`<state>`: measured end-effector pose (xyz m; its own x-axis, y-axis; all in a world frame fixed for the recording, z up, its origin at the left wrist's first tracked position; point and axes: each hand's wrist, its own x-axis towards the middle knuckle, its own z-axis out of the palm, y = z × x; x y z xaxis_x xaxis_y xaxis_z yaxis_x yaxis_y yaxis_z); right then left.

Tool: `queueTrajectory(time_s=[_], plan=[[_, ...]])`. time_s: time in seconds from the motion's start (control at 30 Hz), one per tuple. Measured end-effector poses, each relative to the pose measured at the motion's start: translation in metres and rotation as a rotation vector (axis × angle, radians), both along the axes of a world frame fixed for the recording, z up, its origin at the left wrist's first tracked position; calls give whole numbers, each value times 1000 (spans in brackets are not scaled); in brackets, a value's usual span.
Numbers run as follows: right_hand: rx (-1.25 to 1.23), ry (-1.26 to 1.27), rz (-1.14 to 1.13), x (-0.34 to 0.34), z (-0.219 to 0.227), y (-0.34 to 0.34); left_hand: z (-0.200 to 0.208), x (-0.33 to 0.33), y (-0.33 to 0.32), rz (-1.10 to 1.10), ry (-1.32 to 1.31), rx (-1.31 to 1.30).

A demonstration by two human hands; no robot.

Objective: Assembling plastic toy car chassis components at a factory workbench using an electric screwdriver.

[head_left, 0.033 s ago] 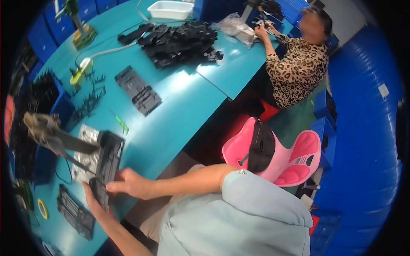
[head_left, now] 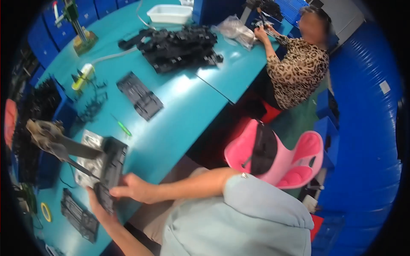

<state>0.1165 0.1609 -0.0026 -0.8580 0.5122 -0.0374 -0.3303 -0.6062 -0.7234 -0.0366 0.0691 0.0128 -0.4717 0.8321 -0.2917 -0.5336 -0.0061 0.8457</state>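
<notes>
At the lower left of the head view, both my hands are closed on a black moulded plastic part (head_left: 105, 198). My left hand (head_left: 101, 211) holds its left and lower side, fingers partly hidden beneath. My right hand (head_left: 139, 188) grips it from the right, thumb on the top. Its far end meets a longer black piece (head_left: 116, 155) beside a silver metal plate (head_left: 90, 158); I cannot tell whether the two are joined. A bench press (head_left: 48, 135) leans over the plate, its thin rod ending close to the held part.
Another black plastic part (head_left: 79, 216) and a yellow tape roll (head_left: 45, 212) lie nearby. Farther off are a green-handled screwdriver (head_left: 124, 128), a flat black part (head_left: 140, 96) and a heap of black parts (head_left: 179, 47). A person (head_left: 297, 68) works beyond a pink seat (head_left: 273, 155).
The whole view has shifted slightly, so things appear a little lower. Both hands keep their hold on the black plastic part.
</notes>
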Motion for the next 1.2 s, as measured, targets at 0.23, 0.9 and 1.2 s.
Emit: queueTrajectory(time_s=[0.23, 0.9, 1.2], plan=[[-68, -40, -161, 29, -16, 13, -33, 20, 37, 32, -1, -61], [-95, -9, -135, 20, 4, 16, 5, 19, 43, 25, -66, -6], [-59, -18, -122, 20, 3, 19, 7, 19, 45, 15, -90, 14]])
